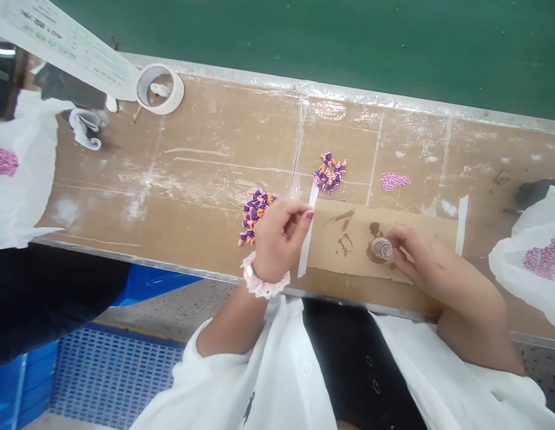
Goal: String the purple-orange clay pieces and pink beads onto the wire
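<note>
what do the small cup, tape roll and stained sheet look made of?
Cup: probably clear plastic, possibly glass; see-through, glossy highlights.
Tape roll: likely paper masking tape; matte off-white.
Sheet: looks like cardboard; matte brown with dark, soaked-in-looking stains.

Flat green surface borders a long brown cardboard-topped workbench (223, 119); below lie speckled grey floor (181, 313), blue perforated plastic crate (116, 376).

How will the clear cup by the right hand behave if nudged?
Probably light: the cup looks small and thin-walled. It may slip, as wet-looking stains mark the cardboard around it. Its round rim suggests it could roll if tipped.
</note>
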`<state>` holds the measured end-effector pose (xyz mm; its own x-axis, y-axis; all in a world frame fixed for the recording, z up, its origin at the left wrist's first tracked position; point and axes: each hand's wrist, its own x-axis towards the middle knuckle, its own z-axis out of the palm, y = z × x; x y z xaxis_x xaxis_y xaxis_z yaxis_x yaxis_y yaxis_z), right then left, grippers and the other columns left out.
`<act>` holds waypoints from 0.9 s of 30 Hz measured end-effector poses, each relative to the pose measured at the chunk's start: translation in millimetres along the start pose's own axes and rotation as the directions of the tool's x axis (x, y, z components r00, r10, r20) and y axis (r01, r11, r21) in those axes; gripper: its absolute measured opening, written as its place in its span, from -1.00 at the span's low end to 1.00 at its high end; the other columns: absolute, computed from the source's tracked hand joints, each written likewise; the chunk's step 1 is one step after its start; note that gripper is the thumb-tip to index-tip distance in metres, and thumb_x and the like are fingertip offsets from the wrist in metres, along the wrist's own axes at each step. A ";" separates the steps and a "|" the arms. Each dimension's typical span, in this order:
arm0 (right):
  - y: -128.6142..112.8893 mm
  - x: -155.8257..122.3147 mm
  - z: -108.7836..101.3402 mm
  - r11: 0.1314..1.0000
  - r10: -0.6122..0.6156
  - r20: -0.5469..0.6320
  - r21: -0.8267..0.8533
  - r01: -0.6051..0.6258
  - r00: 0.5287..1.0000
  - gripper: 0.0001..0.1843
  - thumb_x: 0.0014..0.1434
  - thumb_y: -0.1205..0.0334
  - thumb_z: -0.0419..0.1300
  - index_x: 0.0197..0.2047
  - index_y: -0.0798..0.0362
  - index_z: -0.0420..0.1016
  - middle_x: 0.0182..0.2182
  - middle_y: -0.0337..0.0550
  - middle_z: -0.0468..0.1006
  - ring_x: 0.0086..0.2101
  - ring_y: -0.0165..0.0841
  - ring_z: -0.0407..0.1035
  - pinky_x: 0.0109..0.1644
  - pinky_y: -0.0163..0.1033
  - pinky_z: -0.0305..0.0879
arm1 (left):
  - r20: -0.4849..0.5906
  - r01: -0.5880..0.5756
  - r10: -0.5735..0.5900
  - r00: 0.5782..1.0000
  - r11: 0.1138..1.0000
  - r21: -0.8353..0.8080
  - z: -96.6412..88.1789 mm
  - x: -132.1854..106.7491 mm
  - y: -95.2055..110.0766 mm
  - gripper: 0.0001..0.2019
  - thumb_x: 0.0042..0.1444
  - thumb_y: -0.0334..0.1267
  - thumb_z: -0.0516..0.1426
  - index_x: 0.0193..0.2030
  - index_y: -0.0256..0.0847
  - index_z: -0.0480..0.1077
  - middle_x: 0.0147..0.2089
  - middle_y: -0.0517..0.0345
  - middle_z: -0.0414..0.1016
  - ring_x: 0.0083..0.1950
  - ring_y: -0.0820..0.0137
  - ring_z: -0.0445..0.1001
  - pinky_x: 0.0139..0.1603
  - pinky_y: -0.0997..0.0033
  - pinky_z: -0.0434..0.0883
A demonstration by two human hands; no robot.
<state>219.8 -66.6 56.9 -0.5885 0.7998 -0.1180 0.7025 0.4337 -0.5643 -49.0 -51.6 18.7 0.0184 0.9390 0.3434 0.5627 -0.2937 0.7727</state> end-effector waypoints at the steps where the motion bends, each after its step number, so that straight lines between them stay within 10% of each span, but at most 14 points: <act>1: -0.8 0.9 1.0 1.000 -0.010 -0.001 -0.006 0.010 1.000 -0.88 0.27 0.36 0.00 -0.12 0.01 0.22 -0.38 -0.21 0.44 -0.44 -0.40 0.34 -0.42 -0.31 0.21 | -0.020 0.036 -0.035 0.999 0.999 0.023 -5.2 -1.7 -3.4 -0.88 0.24 -0.26 0.10 -0.31 -0.20 0.40 -0.41 0.21 0.44 -0.42 0.50 0.35 -0.38 0.47 0.32; 8: 1.8 0.3 3.5 1.000 0.001 0.008 -0.005 -0.001 1.000 -0.86 0.24 0.37 0.01 -0.14 -0.01 0.24 -0.40 -0.23 0.43 -0.46 -0.40 0.33 -0.42 -0.31 0.21 | 0.188 0.060 -0.128 0.974 0.942 0.331 -42.9 -3.5 -12.2 -0.88 0.25 -0.30 0.06 -0.23 -0.19 0.42 -0.31 0.13 0.48 -0.33 0.42 0.40 -0.28 0.41 0.36; 13: 0.1 -6.1 -6.4 0.996 0.091 -0.209 0.016 -0.090 0.974 -0.86 0.22 0.28 0.10 -0.13 -0.07 0.29 -0.37 -0.26 0.46 -0.46 -0.43 0.35 -0.39 -0.31 0.24 | 0.500 -0.026 -0.347 0.794 0.802 0.597 -61.0 -6.4 -0.7 -0.85 0.28 -0.32 0.01 -0.20 -0.21 0.41 -0.22 0.06 0.48 -0.14 0.28 0.43 -0.16 0.32 0.38; 17: -2.7 -2.3 -8.0 0.995 0.095 -0.295 0.028 -0.091 0.951 -0.83 0.14 0.30 0.14 -0.19 -0.10 0.27 -0.44 -0.29 0.44 -0.51 -0.42 0.33 -0.48 -0.29 0.17 | 0.551 -0.053 -0.480 0.683 0.719 0.693 -62.1 -15.6 4.8 -0.89 0.27 -0.28 0.05 -0.16 -0.20 0.39 -0.17 0.08 0.45 -0.12 0.30 0.43 -0.21 0.36 0.35; 27: -1.0 4.3 0.2 1.000 0.010 -0.322 -0.007 -0.013 0.947 -0.90 0.14 0.27 0.10 -0.29 -0.11 0.23 -0.41 -0.31 0.49 -0.52 -0.42 0.35 -0.53 -0.29 0.16 | 0.396 0.007 -0.583 0.709 0.567 0.824 -33.3 -22.3 6.2 -0.77 0.27 -0.11 0.07 -0.24 -0.24 0.39 -0.21 0.03 0.49 -0.11 0.28 0.45 -0.27 0.37 0.29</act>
<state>216.5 -63.7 56.8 -0.4215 0.8951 0.1454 0.7129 0.4262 -0.5569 -73.4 -80.3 33.6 0.0121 0.9082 -0.4183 0.9999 -0.0130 0.0008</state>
